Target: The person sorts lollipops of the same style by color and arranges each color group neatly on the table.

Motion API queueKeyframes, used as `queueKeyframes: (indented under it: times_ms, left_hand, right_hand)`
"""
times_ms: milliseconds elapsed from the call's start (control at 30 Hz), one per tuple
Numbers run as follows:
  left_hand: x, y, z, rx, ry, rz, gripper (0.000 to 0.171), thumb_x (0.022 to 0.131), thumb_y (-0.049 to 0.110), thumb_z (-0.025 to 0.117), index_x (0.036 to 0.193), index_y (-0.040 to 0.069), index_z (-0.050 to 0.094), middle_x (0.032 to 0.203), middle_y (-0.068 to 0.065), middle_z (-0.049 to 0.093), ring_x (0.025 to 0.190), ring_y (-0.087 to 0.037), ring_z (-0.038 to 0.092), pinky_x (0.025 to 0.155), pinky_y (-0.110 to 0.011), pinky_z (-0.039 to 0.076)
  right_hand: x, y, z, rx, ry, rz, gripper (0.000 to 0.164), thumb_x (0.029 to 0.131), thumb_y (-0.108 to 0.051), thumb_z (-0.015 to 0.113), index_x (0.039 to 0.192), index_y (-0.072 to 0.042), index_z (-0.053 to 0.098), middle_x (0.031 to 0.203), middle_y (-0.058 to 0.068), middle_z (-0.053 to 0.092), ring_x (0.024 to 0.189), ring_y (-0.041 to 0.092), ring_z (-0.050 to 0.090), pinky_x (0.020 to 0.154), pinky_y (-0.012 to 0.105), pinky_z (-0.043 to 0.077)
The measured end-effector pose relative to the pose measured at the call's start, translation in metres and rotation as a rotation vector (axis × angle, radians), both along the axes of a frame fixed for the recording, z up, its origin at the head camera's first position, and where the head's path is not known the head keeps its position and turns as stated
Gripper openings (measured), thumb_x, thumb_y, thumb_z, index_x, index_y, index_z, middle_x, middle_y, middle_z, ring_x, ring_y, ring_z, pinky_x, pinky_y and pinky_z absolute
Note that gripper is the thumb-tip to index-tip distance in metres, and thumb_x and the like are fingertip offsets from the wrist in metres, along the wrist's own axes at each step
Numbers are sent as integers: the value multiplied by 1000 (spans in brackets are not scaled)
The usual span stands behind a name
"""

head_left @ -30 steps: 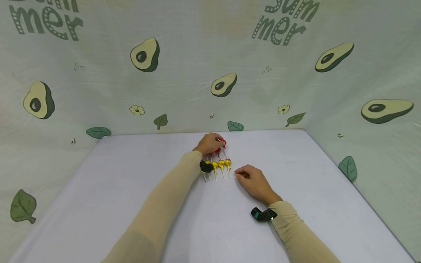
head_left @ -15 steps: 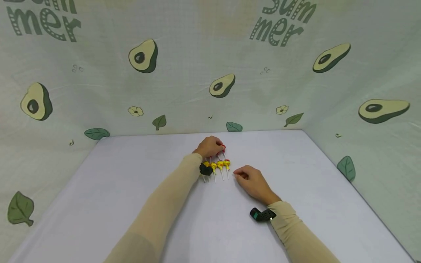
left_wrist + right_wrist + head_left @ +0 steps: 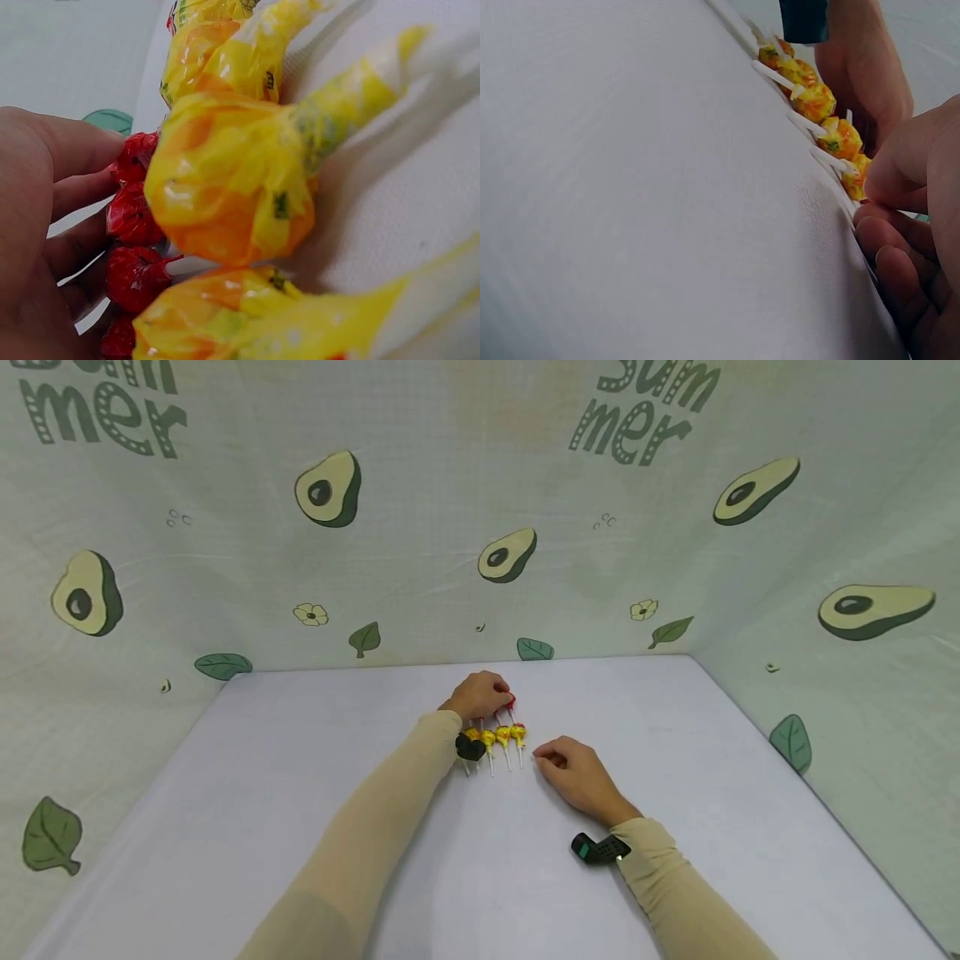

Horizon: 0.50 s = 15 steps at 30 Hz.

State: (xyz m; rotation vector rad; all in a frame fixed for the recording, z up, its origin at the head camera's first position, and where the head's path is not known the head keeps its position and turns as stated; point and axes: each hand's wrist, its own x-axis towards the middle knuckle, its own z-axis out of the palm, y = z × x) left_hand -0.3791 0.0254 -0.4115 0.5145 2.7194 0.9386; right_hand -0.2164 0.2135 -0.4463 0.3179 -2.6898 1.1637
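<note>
My left hand (image 3: 477, 695) reaches to the far middle of the table. Its thumb and finger pinch the rightmost red lollipop (image 3: 512, 700). In the left wrist view several red-wrapped lollipops (image 3: 133, 214) stand in a line beside the fingers, with the thumb tip on the end one. A row of yellow lollipops (image 3: 503, 735) lies nearer to me, sticks toward me; the left wrist and its black band cover part of that row. My right hand (image 3: 580, 779) rests on the table just right of the yellow row, fingers loosely curled and holding nothing.
The white table (image 3: 300, 777) runs back to a pale cloth (image 3: 420, 527) printed with avocados and leaves. A black wrist strap (image 3: 600, 849) sits at the right wrist. In the right wrist view, white sticks (image 3: 804, 124) point out from the yellow heads.
My left hand has come slightly toward me, and the rightmost red lollipop has moved with it, closer to the yellow row. My right hand stays in place.
</note>
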Motion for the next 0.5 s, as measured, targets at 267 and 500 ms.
queueKeyframes:
  times_ms: [267,500]
  left_hand:
    - [-7,-6,-4,13,16,6,26,97,34,64,114,16,72,104,3,67,85,-18,60,76,-33,49]
    - [-6,-8,-2,29,14,11,27,99,37,61,114,18,72,102,3,66,82,-19,60,72,-32,50]
  right_hand:
    - [0,-1,-1,-1,-5,1,13,93,-12,69,104,-13,75,92,-4,66,80,12,58,73,32,49]
    - [-1,1,-2,4,2,-2,13,93,-12,69,104,-13,75,92,-4,66,80,12,59,73,33,49]
